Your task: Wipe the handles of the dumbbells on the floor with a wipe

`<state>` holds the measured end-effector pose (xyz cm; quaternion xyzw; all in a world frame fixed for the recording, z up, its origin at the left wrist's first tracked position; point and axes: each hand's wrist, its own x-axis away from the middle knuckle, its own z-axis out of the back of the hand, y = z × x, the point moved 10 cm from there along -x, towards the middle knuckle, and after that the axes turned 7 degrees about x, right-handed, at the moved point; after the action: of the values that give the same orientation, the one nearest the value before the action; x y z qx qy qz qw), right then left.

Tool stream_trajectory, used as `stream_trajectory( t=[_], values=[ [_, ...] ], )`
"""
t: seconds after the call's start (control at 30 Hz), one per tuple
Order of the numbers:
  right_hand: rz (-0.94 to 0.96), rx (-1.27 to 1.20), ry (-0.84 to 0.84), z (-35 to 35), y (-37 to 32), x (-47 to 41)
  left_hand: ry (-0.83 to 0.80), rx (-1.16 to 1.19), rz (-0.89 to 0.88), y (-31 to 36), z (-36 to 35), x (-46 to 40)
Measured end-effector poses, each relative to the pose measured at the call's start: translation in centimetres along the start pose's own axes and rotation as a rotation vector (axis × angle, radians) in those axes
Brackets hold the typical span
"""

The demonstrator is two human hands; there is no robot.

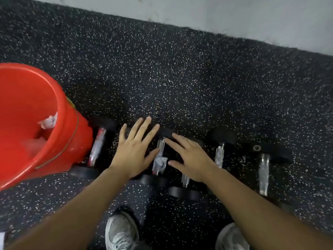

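Head view: both hands are spread flat with fingers open, gripping nothing. The left hand (134, 150) and right hand (191, 157) hover at centre frame either side of a crumpled wipe (161, 162), which seems to rest on a dumbbell handle (158, 156). A red bucket (32, 123) stands at left.

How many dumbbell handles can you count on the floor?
5: one beside the bucket, one under the wipe, one below the right hand, two further right. Hands may hide more.
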<state>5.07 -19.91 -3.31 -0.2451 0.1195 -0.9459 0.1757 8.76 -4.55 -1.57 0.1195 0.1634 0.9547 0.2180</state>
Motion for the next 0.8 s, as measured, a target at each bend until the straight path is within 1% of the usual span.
stream_trajectory(
  t=[0.03, 0.13, 0.37, 0.47, 0.6, 0.73, 0.8],
  values=[
    [0.008, 0.002, -0.011, -1.2, -0.4, 0.3, -0.02, -0.006, 0.013, -0.3, -1.0, 0.8],
    [-0.013, -0.009, -0.026, -4.5, -0.6, 1.2, 0.027, -0.03, 0.048, -1.6, -3.2, 2.8],
    [-0.067, -0.09, -0.015, -9.7, 0.4, 0.3, 0.102, 0.036, 0.054, -3.9, -7.0, 4.8],
    [-0.059, -0.102, 0.016, -10.8, 0.7, -0.3, 0.143, 0.066, 0.049, -4.5, -7.7, 4.7],
    [-0.051, -0.128, 0.038, -11.6, 0.7, -0.6, 0.155, 0.095, 0.063, -5.1, -8.3, 5.1],
    [-0.07, -0.175, 0.112, -11.0, 0.7, -0.4, 0.18, 0.141, 0.045, -5.0, -8.0, 5.2],
    [-0.08, -0.184, 0.124, -10.7, 0.6, -0.3, 0.18, 0.16, 0.045, -5.0, -8.0, 5.2]
  ],
)
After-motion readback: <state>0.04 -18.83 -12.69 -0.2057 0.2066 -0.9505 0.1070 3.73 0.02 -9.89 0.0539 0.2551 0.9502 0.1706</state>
